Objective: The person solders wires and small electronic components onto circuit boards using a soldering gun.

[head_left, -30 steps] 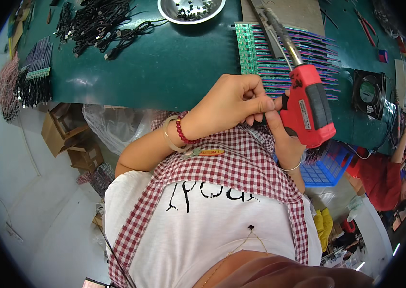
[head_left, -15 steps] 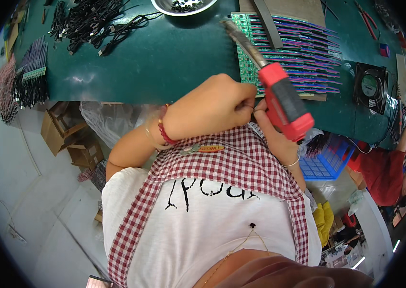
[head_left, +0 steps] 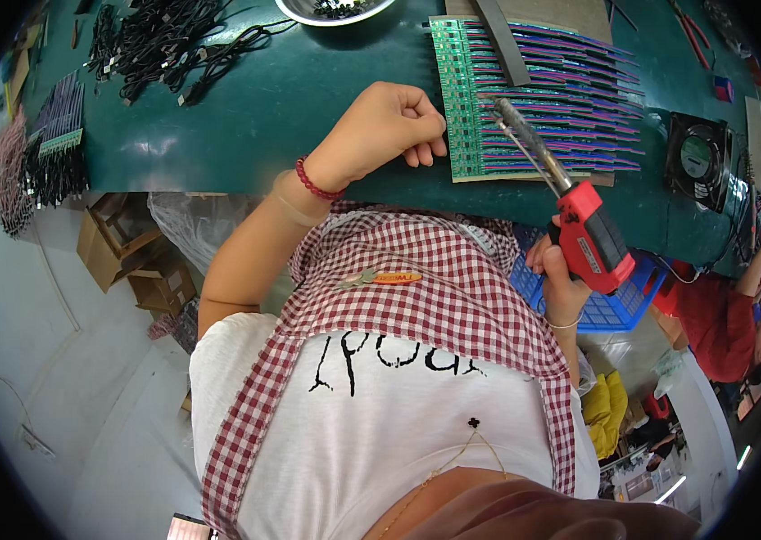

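Observation:
My right hand (head_left: 562, 281) grips a red and black soldering gun (head_left: 598, 236) with a long metal barrel. The gun slants up to the left, its tip over the row of green circuit boards (head_left: 457, 108) near where the wires join. Whether the tip touches them I cannot tell. Ribbons of blue, pink and black wires (head_left: 570, 108) run right from the boards. My left hand (head_left: 391, 130) is closed with curled fingers just left of the boards' edge. What its fingertips hold, if anything, is hidden. A flat grey bar (head_left: 502, 45) lies across the wires.
A white bowl (head_left: 335, 20) of small black parts and a heap of black cables (head_left: 164, 45) lie on the green table (head_left: 245, 135). Wired boards (head_left: 58, 139) hang at its left edge. A black fan (head_left: 696, 162), a blue crate (head_left: 619, 301) and a person in red (head_left: 714, 315) are right.
My hands have moved apart. The left went up and left to beside the boards. The right moved right and down with the soldering gun, its tip shifting from left of the boards onto them.

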